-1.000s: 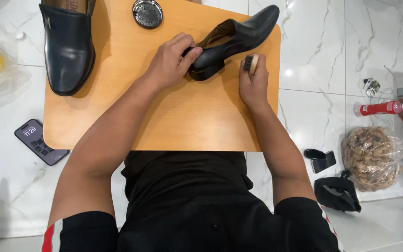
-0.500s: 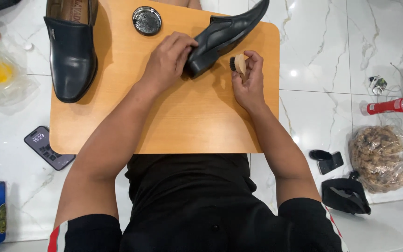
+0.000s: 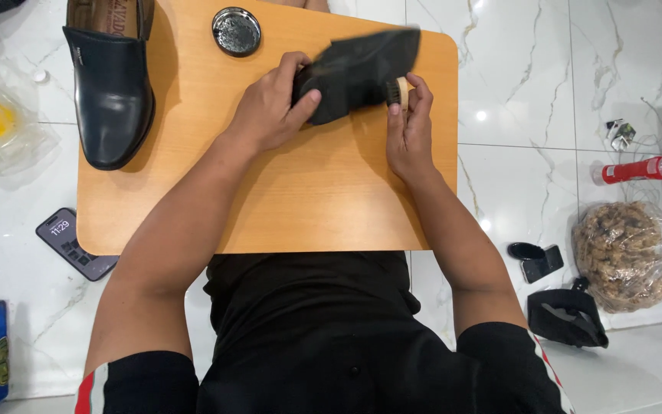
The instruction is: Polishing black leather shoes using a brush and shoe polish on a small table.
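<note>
From the head camera I look straight down on a light wooden counter (image 3: pixel 300 207) set over white marble floor. I count two black leather shoes, one round open tin, one small brush and two hands. My left hand (image 3: pixel 270 111) grips the first shoe (image 3: pixel 358 73) at the far middle of the counter, fingers (image 3: pixel 300 103) curled around its near end and thumb pressed on its side; this shoe is blurred, matte black, tilted with its far end lifted toward the right. My right hand (image 3: pixel 408 126) pinches a small brush (image 3: pixel 396 90) with a pale wooden back and dark bristles, held touching the shoe's right side, fingers closed on it. The second shoe (image 3: pixel 113 92), a glossy black loafer, lies flat at the counter's far left, well apart. The tin (image 3: pixel 237 31) of dark polish sits between the two shoes. On the floor: one phone (image 3: pixel 74 244) at left, one red bottle (image 3: pixel 641 169) and one bag of brown lumps (image 3: pixel 626 253) at right.
</note>
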